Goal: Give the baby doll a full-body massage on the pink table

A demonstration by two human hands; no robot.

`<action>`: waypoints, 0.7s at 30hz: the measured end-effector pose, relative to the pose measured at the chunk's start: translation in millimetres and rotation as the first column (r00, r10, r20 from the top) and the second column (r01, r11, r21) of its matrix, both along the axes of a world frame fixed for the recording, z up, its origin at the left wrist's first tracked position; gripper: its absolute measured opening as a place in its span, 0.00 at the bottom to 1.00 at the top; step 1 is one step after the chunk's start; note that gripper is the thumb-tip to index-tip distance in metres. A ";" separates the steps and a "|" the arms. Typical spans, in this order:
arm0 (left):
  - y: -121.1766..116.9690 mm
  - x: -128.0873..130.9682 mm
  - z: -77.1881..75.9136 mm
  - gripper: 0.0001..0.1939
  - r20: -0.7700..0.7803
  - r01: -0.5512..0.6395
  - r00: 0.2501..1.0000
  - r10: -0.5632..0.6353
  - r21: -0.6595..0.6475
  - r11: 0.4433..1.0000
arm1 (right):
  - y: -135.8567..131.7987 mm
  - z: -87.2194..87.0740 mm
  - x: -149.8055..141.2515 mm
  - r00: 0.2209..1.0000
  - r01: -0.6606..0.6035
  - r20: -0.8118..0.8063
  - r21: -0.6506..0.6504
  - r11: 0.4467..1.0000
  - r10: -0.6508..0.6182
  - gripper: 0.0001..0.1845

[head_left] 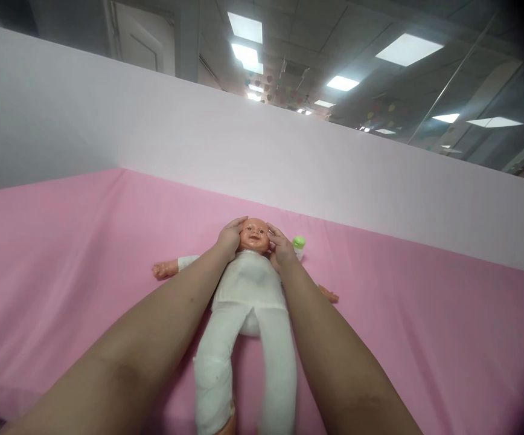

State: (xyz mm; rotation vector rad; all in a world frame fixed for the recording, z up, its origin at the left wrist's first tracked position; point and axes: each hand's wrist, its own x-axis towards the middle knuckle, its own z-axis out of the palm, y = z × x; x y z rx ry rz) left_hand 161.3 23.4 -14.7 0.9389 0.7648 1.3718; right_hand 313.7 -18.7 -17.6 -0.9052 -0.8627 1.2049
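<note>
A baby doll in a white suit lies on its back on the pink sheet, head away from me and legs toward me. My left hand cups the left side of the doll's head, fingers curled around it. On the other side, my right hand presses against the head the same way. Both forearms run along the doll's body. The doll's arms stretch out sideways.
A small bottle with a green cap stands just right of the doll's head, close to my right hand. A pale pink wall panel rises behind the sheet. Ceiling lights show above it.
</note>
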 end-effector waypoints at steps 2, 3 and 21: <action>-1.7 -0.1 1.1 0.26 -0.014 0.002 1.000 -0.002 0.020 1.000 | -1.3 2.6 -2.8 1.000 -0.005 0.005 0.020 1.000 0.005 0.29; -2.5 -0.1 1.3 0.27 -0.025 0.002 1.000 -0.001 0.034 0.999 | -1.5 3.9 -4.8 1.000 -0.005 0.007 0.033 0.999 0.004 0.29; 7.3 4.5 -6.4 0.26 -0.120 -0.031 0.992 0.042 0.092 0.995 | 17.3 -4.3 -15.9 0.979 0.172 0.092 0.121 0.978 -0.183 0.28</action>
